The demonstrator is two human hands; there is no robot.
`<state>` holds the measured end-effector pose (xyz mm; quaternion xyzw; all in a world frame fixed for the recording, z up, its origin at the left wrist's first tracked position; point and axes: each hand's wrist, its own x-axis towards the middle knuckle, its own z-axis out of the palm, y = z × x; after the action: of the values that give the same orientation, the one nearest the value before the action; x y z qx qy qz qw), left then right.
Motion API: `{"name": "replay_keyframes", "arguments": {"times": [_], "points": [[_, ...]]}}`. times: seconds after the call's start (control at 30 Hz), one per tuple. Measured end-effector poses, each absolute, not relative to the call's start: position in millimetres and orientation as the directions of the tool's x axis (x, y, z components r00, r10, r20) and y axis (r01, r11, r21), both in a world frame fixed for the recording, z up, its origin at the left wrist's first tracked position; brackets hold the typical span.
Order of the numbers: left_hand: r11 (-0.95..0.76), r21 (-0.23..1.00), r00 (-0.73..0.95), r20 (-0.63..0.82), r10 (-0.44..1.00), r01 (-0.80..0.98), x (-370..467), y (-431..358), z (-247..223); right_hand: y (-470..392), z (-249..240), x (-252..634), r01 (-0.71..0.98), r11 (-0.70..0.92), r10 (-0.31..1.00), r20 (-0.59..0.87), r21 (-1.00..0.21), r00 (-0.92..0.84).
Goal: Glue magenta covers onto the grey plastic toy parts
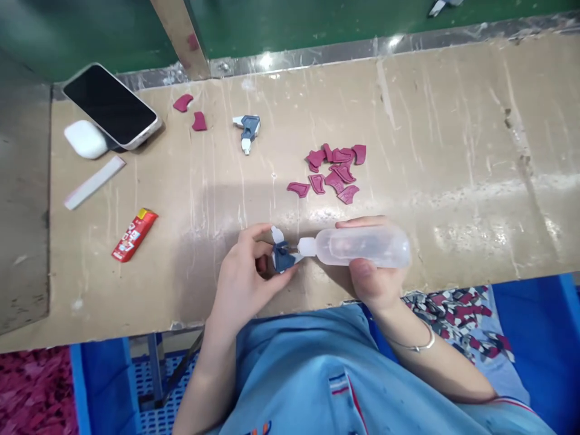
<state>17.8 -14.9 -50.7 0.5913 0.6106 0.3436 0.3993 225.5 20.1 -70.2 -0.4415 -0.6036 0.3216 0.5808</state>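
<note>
Between its fingers and thumb, my left hand (247, 275) holds a small dark blue and white plastic part (283, 257) just above the table. My right hand (378, 281) is wrapped round a translucent squeeze bottle (362, 246) lying sideways, its white nozzle pointing left at the part. Whether the tip touches it cannot be told. Beyond the hands, several maroon pieces (335, 178) lie in a loose cluster. A similar blue and white part (249, 130) rests farther back, with two maroon pieces (199, 121) to its left.
At the left of the table (435, 151) are a phone (111, 106), a white case (86, 139), a pale strip (95, 182) and a red packet (135, 234). Below the front edge are blue crates (106, 380) with maroon pieces (36, 389) and mixed parts (457, 317).
</note>
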Motion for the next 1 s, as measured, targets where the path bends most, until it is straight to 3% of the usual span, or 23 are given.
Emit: {"name": "replay_keyframes", "arguments": {"times": [0.13,0.6,0.83,1.0], "points": [[0.067,0.923,-0.026,-0.062,0.998,0.379,18.2,-14.5,-56.8,18.0,-81.2,232.3,0.202,0.442,0.881,0.465,-0.874,0.084],[0.127,0.882,-0.023,-0.131,0.991,0.453,21.6,-12.2,-43.5,11.7,-79.2,234.8,0.319,0.442,0.877,0.479,-0.838,0.044],[0.009,0.89,-0.038,0.01,0.999,0.455,21.9,-14.9,-55.7,13.9,-71.9,233.1,0.289,0.5,0.847,0.53,-0.816,0.032],[0.074,0.89,-0.01,-0.078,0.997,0.451,20.2,-14.8,-49.3,1.5,-50.2,237.1,0.279,0.284,0.959,0.278,-0.918,-0.062]]}}
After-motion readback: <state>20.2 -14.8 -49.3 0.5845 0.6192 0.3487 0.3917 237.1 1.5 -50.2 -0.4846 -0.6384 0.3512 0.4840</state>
